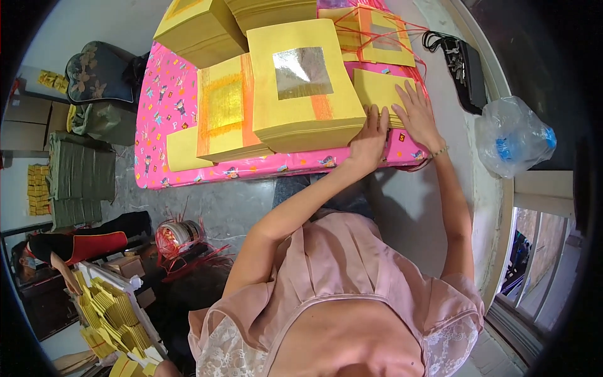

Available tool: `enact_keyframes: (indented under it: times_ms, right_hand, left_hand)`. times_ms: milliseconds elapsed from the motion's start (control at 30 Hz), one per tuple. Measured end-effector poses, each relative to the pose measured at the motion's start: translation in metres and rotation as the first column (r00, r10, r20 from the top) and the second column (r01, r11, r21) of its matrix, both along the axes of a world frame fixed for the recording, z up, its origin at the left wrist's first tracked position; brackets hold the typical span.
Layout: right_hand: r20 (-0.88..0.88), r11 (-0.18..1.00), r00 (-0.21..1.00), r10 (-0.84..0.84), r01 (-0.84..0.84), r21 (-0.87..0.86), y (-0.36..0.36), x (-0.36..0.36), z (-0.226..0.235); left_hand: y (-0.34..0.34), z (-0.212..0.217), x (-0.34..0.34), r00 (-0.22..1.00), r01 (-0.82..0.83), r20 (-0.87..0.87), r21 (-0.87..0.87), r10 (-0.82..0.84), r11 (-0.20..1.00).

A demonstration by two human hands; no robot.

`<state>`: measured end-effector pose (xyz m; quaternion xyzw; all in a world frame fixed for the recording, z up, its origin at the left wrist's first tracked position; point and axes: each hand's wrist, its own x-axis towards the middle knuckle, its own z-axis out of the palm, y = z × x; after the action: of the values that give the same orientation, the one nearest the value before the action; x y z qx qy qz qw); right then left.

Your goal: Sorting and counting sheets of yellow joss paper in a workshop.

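Observation:
My right hand (419, 119) lies on the right side of a low stack of yellow paper (379, 87), its fingers spread and stretched out. At that stack's near left corner rests my left hand (369, 141), fingers extended, beside a tall stack of yellow paper (264, 44). The tall stack carries a silver foil square and an orange stripe on its top sheet. To its left sits another stack with a gold foil square (225, 105) framed in orange. Neither hand is closed around anything. The undersides of my left fingers are hidden.
The stacks stand on a pink patterned table cover (157, 119). Red-tied bundles (383, 38) lie at the back right. A clear plastic bag (515, 138) is by the right wall. At lower left, another person (75, 245) reaches toward yellow paper bundles (116, 308).

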<state>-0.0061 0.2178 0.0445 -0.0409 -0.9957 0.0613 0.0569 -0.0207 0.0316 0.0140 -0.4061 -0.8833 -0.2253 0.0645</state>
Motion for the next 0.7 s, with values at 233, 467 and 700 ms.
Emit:
enact_keyframes:
  times_ms: [233,467,700]
  right_hand:
    - [-0.349,0.850,0.921,0.174,-0.320,-0.419,-0.052,-0.006,0.108]
    - [-0.279,0.743,0.853,0.441,-0.521,-0.420,-0.104,-0.009,0.148]
    - [-0.266,0.712,0.802,0.534,-0.597,-0.370,-0.114,-0.020,0.135]
  left_hand:
    - [-0.003,0.010,0.004,0.997,-0.005,-0.072,0.070,0.011,0.998]
    - [-0.067,0.098,0.032,0.922,0.274,0.270,0.048,-0.277,0.960]
    - [-0.155,0.178,0.014,0.812,0.222,0.434,0.389,-0.390,0.894]
